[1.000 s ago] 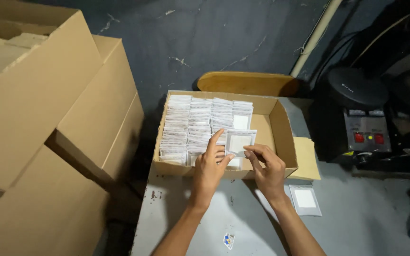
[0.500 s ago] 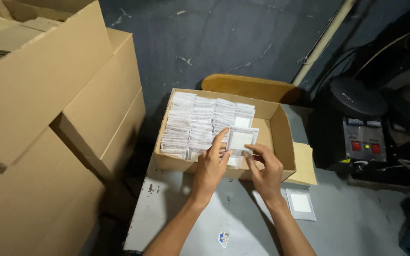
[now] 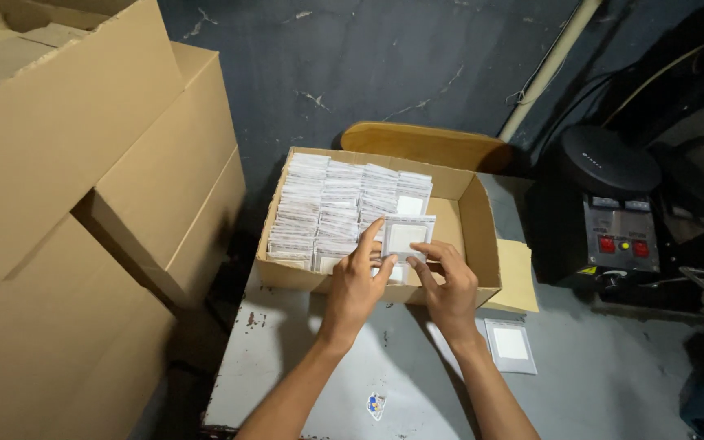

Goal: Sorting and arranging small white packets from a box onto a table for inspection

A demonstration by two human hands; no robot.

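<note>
While my two hands meet over the near edge of the open brown cardboard box [image 3: 482, 236], I hold one flat square clear-plastic packet with a white insert [image 3: 407, 237] upright between them, just above the packets already stowed. My left hand [image 3: 354, 285] has its grip closed narrowly on the packet's left edge, forefinger raised along it and thumb behind; my right hand [image 3: 448, 285] pinches the lower right corner with thumb and fingertips. Both grips are on that single packet and nothing else. The box stands on the grey, scuffed metal tabletop [image 3: 287, 358] and its left two thirds are filled with tight rows of the same white packets standing on edge [image 3: 327, 212], while the right-hand part shows bare cardboard floor. Judging from that, the packing looks well past halfway, with room left for perhaps another row or so, and the packet in my hands is not yet seated among the others. One more identical packet lies flat on the tabletop [image 3: 510, 345] just to the right of my right wrist, still outside the box. Large stacked cardboard cartons [image 3: 83, 204] stand to my left, and a black machine with red buttons [image 3: 613, 228] sits to my right, well apart from my hands.
</note>
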